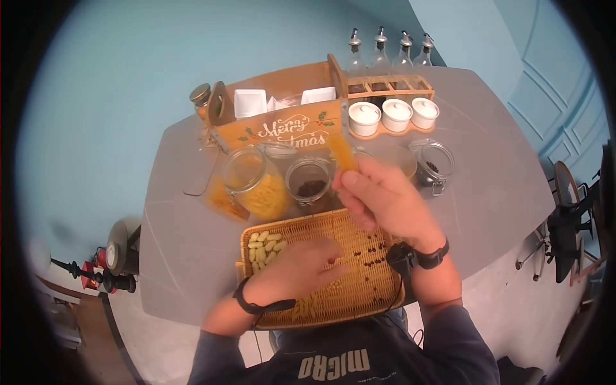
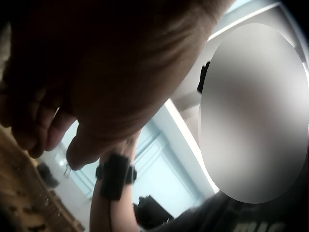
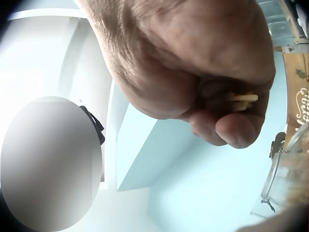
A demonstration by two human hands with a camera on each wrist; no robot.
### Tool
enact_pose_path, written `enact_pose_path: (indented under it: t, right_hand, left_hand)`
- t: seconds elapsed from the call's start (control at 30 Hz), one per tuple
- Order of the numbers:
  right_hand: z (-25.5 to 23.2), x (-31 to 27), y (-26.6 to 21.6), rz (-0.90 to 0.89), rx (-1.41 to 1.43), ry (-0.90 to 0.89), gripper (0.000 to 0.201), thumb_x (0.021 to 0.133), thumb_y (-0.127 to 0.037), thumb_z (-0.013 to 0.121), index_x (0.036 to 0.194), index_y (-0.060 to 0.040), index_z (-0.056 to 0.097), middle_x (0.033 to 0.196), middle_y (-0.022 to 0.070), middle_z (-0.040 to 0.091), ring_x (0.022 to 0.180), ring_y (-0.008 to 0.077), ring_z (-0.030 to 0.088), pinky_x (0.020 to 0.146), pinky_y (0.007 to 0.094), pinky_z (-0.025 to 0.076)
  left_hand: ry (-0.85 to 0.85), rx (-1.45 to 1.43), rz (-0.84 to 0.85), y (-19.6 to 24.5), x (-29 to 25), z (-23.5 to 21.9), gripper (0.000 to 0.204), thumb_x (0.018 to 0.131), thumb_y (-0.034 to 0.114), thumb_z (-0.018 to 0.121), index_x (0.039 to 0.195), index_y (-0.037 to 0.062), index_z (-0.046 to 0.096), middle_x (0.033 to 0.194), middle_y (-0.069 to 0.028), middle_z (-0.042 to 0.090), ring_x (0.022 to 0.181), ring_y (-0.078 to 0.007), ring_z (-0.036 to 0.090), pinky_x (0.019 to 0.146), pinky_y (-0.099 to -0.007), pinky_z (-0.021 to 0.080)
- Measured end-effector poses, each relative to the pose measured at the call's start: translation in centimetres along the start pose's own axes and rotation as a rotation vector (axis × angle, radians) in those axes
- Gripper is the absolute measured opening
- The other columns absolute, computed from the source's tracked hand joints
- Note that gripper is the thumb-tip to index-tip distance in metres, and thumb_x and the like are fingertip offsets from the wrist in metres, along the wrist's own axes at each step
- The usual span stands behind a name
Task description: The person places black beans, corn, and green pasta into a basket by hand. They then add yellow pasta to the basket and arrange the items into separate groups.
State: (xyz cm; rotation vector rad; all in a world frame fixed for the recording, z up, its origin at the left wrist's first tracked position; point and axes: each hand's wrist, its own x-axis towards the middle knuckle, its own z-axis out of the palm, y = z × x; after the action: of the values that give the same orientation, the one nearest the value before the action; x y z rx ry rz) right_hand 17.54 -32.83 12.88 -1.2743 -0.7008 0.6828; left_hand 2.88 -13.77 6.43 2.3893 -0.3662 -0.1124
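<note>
In the head view, the right hand [image 1: 391, 200] is raised over the back right of a wicker tray [image 1: 350, 221], pinching a yellow, pasta-like bunch [image 1: 342, 153]. Light yellow ends [image 3: 245, 101] show inside its curled fingers in the right wrist view. Blurred, the left hand [image 1: 298, 264] hovers over the tray, palm down, fingers loosely bent, with nothing visible in them. Pale oval pieces [image 1: 262, 247] lie at the tray's back left, dark pieces [image 1: 374, 261] on the right and yellow pieces [image 1: 307, 308] at the front, partly hidden by the left arm.
Behind the tray stand a jar of yellow pasta [image 1: 264, 192], a jar with dark contents [image 1: 309, 186] and another [image 1: 434, 168] at the right. Farther back are a wooden box [image 1: 279, 128], white lidded pots [image 1: 364, 117] and glass bottles [image 1: 380, 59] on the grey table [image 1: 494, 160].
</note>
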Motion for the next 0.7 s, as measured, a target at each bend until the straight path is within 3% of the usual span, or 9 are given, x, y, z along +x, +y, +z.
enact_pose_path:
  t: [0.1, 0.2, 0.3, 0.5, 0.6, 0.7]
  right_hand:
    - [-0.2, -0.6, -0.8, -0.003, 0.007, 0.009, 0.023, 0.120, -0.021, 0.056, 0.116, -0.0024, 0.067, 0.076, -0.0016, 0.057, 0.057, 0.0070, 0.050, 0.053, 0.0243, 0.040]
    - [0.1, -0.7, -1.1, -0.024, -0.020, -0.014, 0.023, 0.120, -0.021, 0.056, 0.116, -0.0018, 0.067, 0.075, -0.0018, 0.058, 0.058, 0.0063, 0.050, 0.054, 0.0237, 0.040]
    - [0.2, -1.0, -1.5, -0.046, -0.045, -0.029, 0.023, 0.120, -0.021, 0.056, 0.116, -0.0011, 0.067, 0.075, -0.0022, 0.059, 0.058, 0.0057, 0.050, 0.054, 0.0234, 0.040]
    - [-0.2, -1.6, -2.1, -0.075, -0.007, -0.048, 0.023, 0.120, -0.021, 0.056, 0.115, -0.0010, 0.067, 0.076, -0.0021, 0.060, 0.059, 0.0063, 0.052, 0.055, 0.0235, 0.041]
    - [-0.4, -1.6, -2.2, -0.078, -0.054, -0.051, 0.024, 0.119, -0.022, 0.057, 0.113, -0.0013, 0.067, 0.078, -0.0004, 0.064, 0.062, 0.0081, 0.059, 0.057, 0.0244, 0.045]
    - [-0.6, -0.8, -1.6, -0.078, -0.080, -0.040, 0.026, 0.119, -0.022, 0.056, 0.109, -0.0004, 0.066, 0.081, 0.0023, 0.068, 0.065, 0.0100, 0.065, 0.059, 0.0269, 0.051]
  left_hand:
    - [-0.140, 0.105, 0.018, -0.8, 1.0, 4.0, 0.035, 0.103, 0.037, 0.077, 0.108, 0.0020, 0.074, 0.097, -0.0217, 0.076, 0.084, -0.0416, 0.074, 0.075, -0.0496, 0.060]
    - [-0.199, 0.187, -0.041, -0.5, 2.3, 6.3, 0.041, 0.102, 0.040, 0.075, 0.101, -0.0007, 0.077, 0.089, -0.0250, 0.077, 0.085, -0.0452, 0.077, 0.078, -0.0548, 0.060]
    - [-0.167, 0.120, -0.212, -0.7, 4.6, 7.1, 0.035, 0.099, 0.030, 0.073, 0.089, -0.0040, 0.076, 0.083, -0.0268, 0.077, 0.083, -0.0452, 0.078, 0.079, -0.0560, 0.061]
    - [-0.218, 0.013, -0.353, -0.8, 5.6, 8.0, 0.030, 0.096, 0.024, 0.070, 0.088, -0.0042, 0.078, 0.078, -0.0259, 0.076, 0.079, -0.0402, 0.079, 0.078, -0.0511, 0.062]
    - [-0.087, -0.042, -0.250, -2.2, 5.2, 8.4, 0.027, 0.094, 0.023, 0.073, 0.089, -0.0029, 0.079, 0.080, -0.0252, 0.076, 0.071, -0.0358, 0.078, 0.073, -0.0479, 0.061]
    - [0.122, -0.261, -0.092, -2.3, 4.4, 5.2, 0.023, 0.097, 0.021, 0.078, 0.095, -0.0018, 0.078, 0.078, -0.0162, 0.077, 0.061, -0.0218, 0.073, 0.061, -0.0399, 0.056]
